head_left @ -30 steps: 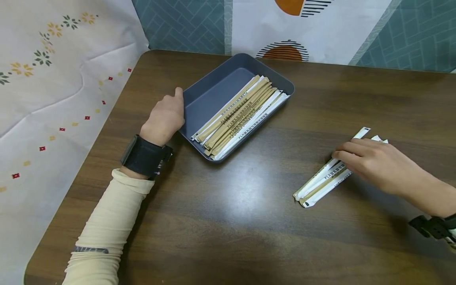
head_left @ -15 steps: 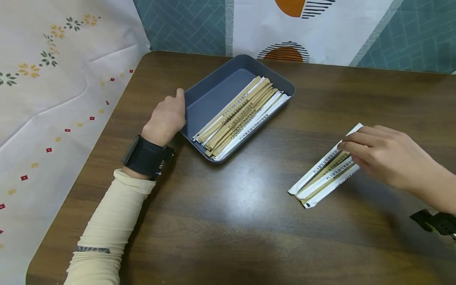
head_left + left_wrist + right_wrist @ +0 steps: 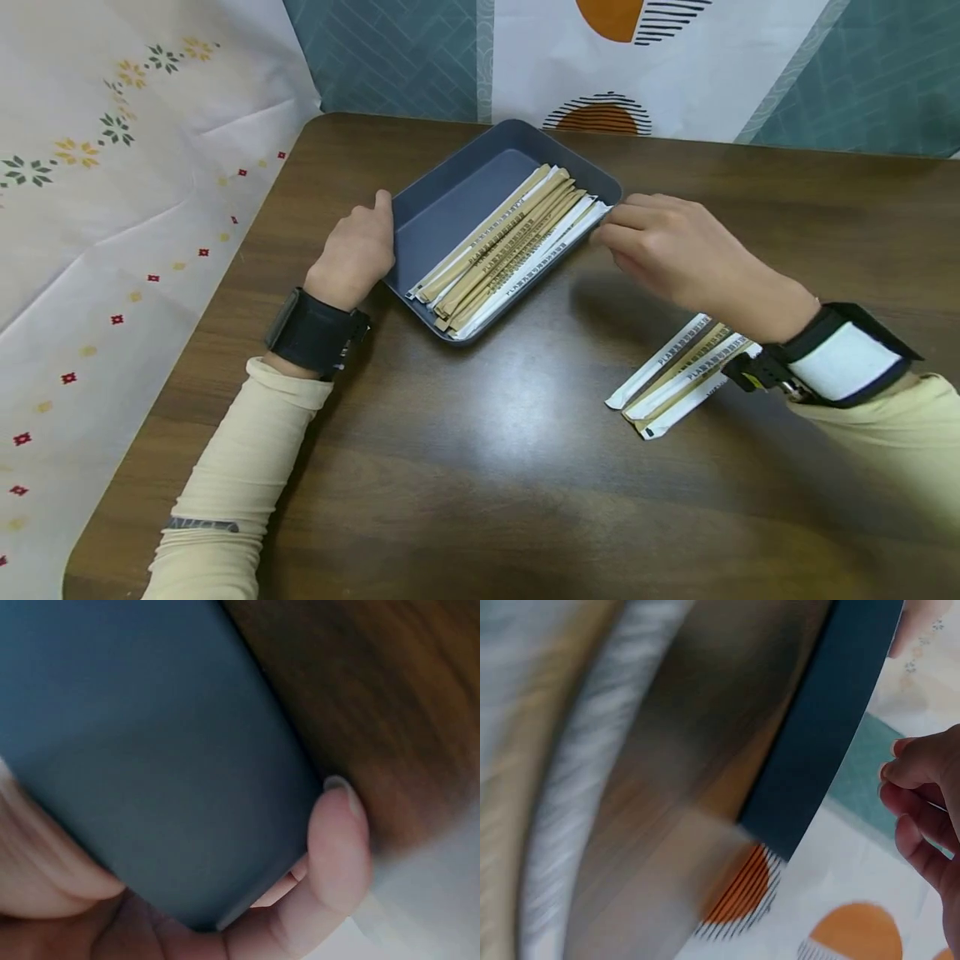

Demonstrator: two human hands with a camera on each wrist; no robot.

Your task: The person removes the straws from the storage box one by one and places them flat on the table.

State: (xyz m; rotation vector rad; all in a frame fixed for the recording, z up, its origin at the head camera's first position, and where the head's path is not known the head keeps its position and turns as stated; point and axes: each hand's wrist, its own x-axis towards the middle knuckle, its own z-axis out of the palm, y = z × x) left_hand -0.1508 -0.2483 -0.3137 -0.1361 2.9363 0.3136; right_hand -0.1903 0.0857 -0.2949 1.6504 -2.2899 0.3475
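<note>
A dark blue-grey tray (image 3: pixel 450 208) stands slanted on the table, with a row of slim paper-wrapped straws (image 3: pixel 517 250), white and tan, along its right side. My left hand (image 3: pixel 352 250) grips the tray's left end; in the left wrist view its fingers (image 3: pixel 337 855) curl under the tray's wall (image 3: pixel 187 802). My right hand (image 3: pixel 667 246) is at the tray's right corner, its fingers loosely bent. In the right wrist view the right hand (image 3: pixel 930 795) shows nothing between the fingertips. Several wrapped straws (image 3: pixel 682 375) lie side by side under the right wrist, their far ends hidden.
The brown wooden table (image 3: pixel 480 450) reaches back to a teal and white patterned covering (image 3: pixel 390 58). At the left edge hangs a white flowered cloth (image 3: pixel 150 192). Straps with devices sit on both wrists, and the right one (image 3: pixel 847 358) overlaps the loose straws.
My right hand has let go of the loose straws, left them spread side by side, and moved left to the tray's corner. The left hand stays on the tray.
</note>
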